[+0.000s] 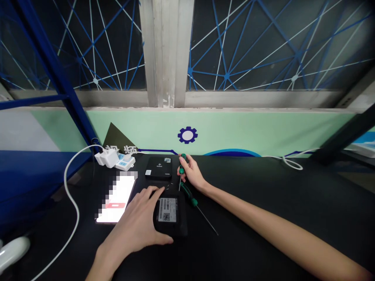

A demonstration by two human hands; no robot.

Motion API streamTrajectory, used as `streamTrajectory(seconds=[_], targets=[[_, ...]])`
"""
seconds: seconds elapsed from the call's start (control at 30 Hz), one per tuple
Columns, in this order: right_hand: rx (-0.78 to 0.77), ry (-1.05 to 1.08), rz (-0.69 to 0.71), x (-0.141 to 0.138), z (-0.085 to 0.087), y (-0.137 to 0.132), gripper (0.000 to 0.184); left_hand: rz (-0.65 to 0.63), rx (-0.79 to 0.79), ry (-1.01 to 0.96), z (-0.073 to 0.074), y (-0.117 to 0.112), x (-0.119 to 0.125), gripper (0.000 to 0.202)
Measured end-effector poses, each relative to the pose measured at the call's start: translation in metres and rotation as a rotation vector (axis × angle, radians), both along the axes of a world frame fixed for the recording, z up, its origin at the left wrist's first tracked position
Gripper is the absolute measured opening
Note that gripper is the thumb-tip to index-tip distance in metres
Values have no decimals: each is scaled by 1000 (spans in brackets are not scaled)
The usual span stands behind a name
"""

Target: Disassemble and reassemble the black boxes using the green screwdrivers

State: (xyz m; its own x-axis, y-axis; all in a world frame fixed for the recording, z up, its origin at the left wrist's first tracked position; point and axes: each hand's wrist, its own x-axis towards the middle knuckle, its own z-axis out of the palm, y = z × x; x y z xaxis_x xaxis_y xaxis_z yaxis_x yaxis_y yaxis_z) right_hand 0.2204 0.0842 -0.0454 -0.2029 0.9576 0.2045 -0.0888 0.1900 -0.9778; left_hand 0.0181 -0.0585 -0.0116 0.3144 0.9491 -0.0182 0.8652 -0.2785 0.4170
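Note:
My left hand (140, 218) grips a flat black box (181, 218) from its left side, thumb at the near edge and fingers at the far edge. The box lies on the table with a white printed label (167, 210) facing up. In my right hand (191, 171) is a green-handled screwdriver (182, 171), held by the handle with its shaft pointing down near the box's far right corner. Beside the box lies a second green-and-black screwdriver (189, 194), its long shaft toward the near right. Several tiny screws (168, 186) are scattered just beyond the box.
Another black box (159, 168) with stickers lies toward the wall. Left of my left hand is a phone (118, 199) with a lit screen. A white power strip (124, 161) with a plug and cable (76, 203) stands behind it. A white object (14, 251) sits at the far left.

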Motion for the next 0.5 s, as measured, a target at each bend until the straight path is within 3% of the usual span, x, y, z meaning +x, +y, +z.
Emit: streamTrajectory(seconds=[0.5], targets=[[75,-7,-36,1,4,-5,51,12,-31,4,6,-1,5,113]])
